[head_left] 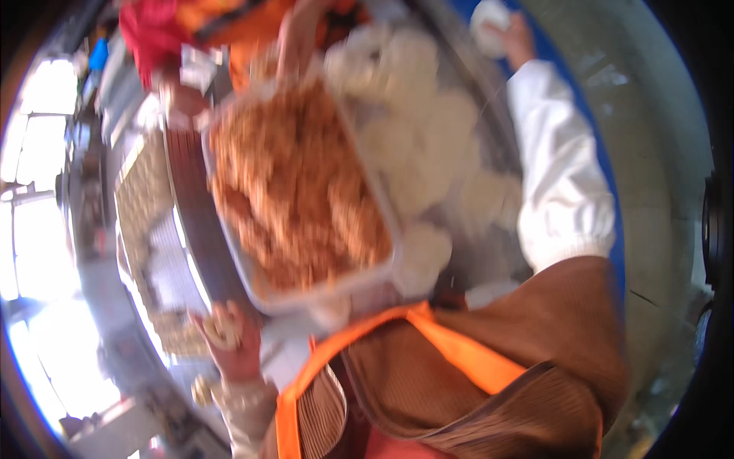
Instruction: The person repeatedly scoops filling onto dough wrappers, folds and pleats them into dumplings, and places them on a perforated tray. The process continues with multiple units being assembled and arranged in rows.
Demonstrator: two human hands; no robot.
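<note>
A rectangular clear plastic tub (pixel 395 252) full of orange-brown minced filling (pixel 298 183) stands in the middle of the view. To its lower left, my left hand (pixel 235 350) is palm up with a folded dumpling (pixel 222 330) on it, the fingers partly curled around it. At the upper right, my right hand (pixel 519 37) grips a round white piece of dough (pixel 490 28), its thickness unclear through the blur. Many flat, round dough wrappers (pixel 424 149) lie overlapping on the metal table, right of the tub.
A tray (pixel 180 281) with rows of dumplings (pixel 143 189) lies on the left. Across the tub stands a co-worker in an orange apron (pixel 246 34) and red sleeves; one of their hands (pixel 295 51) reaches the tub's far edge. A blue edge (pixel 610 201) borders the table at right.
</note>
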